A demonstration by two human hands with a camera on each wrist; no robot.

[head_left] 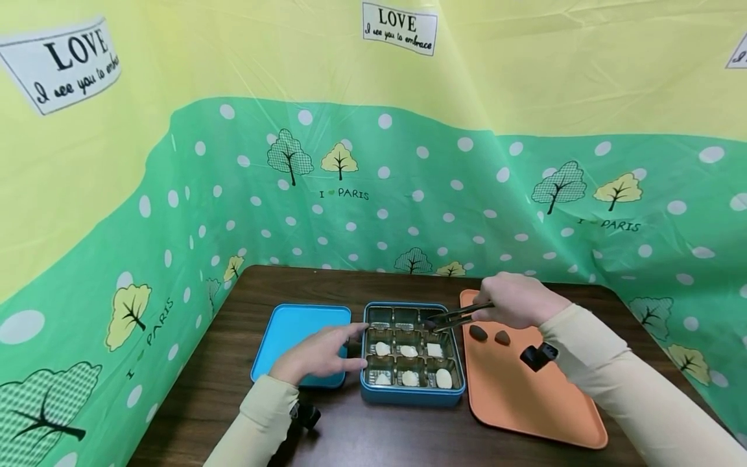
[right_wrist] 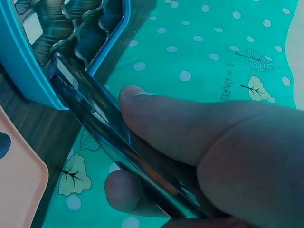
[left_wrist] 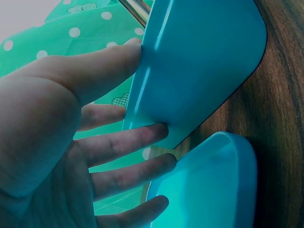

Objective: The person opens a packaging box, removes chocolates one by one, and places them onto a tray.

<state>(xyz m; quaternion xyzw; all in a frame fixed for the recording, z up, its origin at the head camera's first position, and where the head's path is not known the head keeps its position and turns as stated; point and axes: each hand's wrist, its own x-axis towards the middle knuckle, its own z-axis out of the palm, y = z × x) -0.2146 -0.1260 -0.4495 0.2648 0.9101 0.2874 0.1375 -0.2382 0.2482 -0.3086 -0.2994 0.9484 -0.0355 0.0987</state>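
Main risk is at the steel tongs [right_wrist: 107, 116]; tips are down in the back right compartment [head_left: 428, 312] of the blue lunch box [head_left: 413, 395], right against the corner wall; lifting or spreading them there could catch the rim or a divider, tip the plastic insert and jog the white pieces [head_left: 444, 378] in the middle and front rows; whether the tips grip anything cannot be told, too dark; if they do, a slack pinch on smooth metal could let it slip; the two brown pieces [head_left: 478, 333] lie on the orange tray [head_left: 537, 405] near its left edge, small and rounded by the look of them, so an off-centre pinch could roll them; box could also skid on the table, since the left hand [head_left: 315, 352] only braces it from one side.

Pose: left hand palm turned to the box, fingers spread and nearly straight, thumb at the rim, fingertips on the side wall, nothing grasped; lower fingers reach over the blue lid [head_left: 303, 318]; right hand [head_left: 513, 299] comes in from the right above the tray, thumb on one tong arm, fingers curled round the other, tongs slanting down to the left, their arms fairly close together.
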